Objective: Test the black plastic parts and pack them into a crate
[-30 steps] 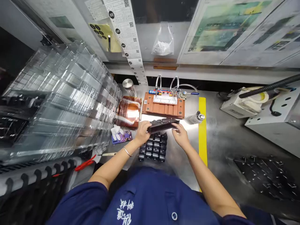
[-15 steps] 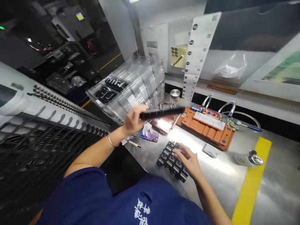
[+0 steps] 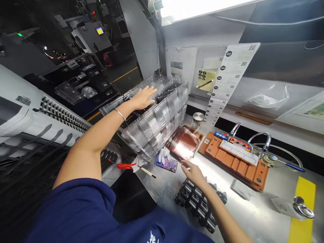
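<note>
My left hand (image 3: pixel 143 98) lies palm down with fingers stretched over the top of a stack of clear plastic trays (image 3: pixel 154 123). Dark parts (image 3: pixel 167 93) show in the top tray, partly hidden under the hand. Lower down, my right hand (image 3: pixel 194 173) hovers above the bench, fingers loosely bent and thumb apart, with no held thing visible. Just below it, partly covered by the right forearm, are black ribbed parts (image 3: pixel 196 199) set side by side in rows. A phone in a purple patterned case (image 3: pixel 165 163) lies left of the right hand, with white gloves (image 3: pixel 164 153) on it.
Behind the right hand lie copper-coloured sheets (image 3: pixel 186 141) and a lidded jar (image 3: pixel 197 118). An orange fixture (image 3: pixel 233 157) with metal hoses stands at right. Red-handled pliers (image 3: pixel 125 166) and a white marked tool (image 3: pixel 148 172) lie near the bench's left edge.
My left hand held a long black piece over the bench; now it rests flattened over the tray stack without it. My right hand has moved off the black parts, and the view has shifted.
</note>
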A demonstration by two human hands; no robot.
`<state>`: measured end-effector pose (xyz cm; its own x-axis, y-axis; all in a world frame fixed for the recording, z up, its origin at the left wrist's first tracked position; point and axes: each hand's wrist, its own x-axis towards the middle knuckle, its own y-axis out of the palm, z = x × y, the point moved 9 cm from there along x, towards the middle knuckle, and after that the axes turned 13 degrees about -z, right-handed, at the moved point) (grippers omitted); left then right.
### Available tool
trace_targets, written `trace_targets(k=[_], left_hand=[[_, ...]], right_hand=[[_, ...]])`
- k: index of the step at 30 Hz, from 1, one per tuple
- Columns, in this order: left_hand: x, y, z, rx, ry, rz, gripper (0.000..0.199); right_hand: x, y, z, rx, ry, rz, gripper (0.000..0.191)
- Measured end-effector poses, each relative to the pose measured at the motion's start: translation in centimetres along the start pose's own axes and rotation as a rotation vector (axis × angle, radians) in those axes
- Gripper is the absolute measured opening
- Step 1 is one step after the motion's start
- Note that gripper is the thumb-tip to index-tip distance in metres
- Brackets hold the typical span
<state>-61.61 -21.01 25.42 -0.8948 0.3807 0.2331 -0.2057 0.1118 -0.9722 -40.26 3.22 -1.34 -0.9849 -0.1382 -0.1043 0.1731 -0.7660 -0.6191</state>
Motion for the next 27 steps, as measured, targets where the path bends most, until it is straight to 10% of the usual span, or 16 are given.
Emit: trace_targets(k=[4, 10, 13, 17, 19, 20, 24, 27], left_hand=[[-3.5, -0.5, 2.9, 0.035, -0.019, 0.173, 0.064], [-6.0, -2.0, 4.8, 0.135, -0.199, -0.109, 0.053], [-8.2, -3.7, 1.1, 0.008, -0.150, -0.153, 0.051], [-14.1, -7.7, -9.3, -0.522, 0.266, -0.443, 0.038], [-16.8, -3.1, -14.4, -0.945, 0.406, -0.134, 0.025], [-17.2, 1.4, -15.6, -1.030, 0.268, 0.069, 0.019], [-18.8, 20.2, -14.0, -1.083, -0.713, 0.391, 0.028], [-19.2, 27.1, -12.8, -1.098, -1.129, 0.401, 0.035]], right_hand=[[5.1, 0.0, 0.4, -0.292, -0.121, -0.223, 0.044], [8.6, 3.8, -1.9, -0.691, -0.043, -0.112, 0.063], [8.1, 4.9, -2.3, -0.746, -0.083, -0.076, 0.046], [7.5, 4.7, -2.2, -0.695, -0.098, -0.073, 0.037], [7.5, 4.2, -2.5, -0.653, -0.043, -0.062, 0.033], [7.6, 3.8, -2.7, -0.643, -0.009, -0.061, 0.032], [7.9, 2.6, -3.6, -0.627, 0.085, -0.082, 0.029], [7.8, 2.4, -3.5, -0.512, 0.024, -0.091, 0.031]])
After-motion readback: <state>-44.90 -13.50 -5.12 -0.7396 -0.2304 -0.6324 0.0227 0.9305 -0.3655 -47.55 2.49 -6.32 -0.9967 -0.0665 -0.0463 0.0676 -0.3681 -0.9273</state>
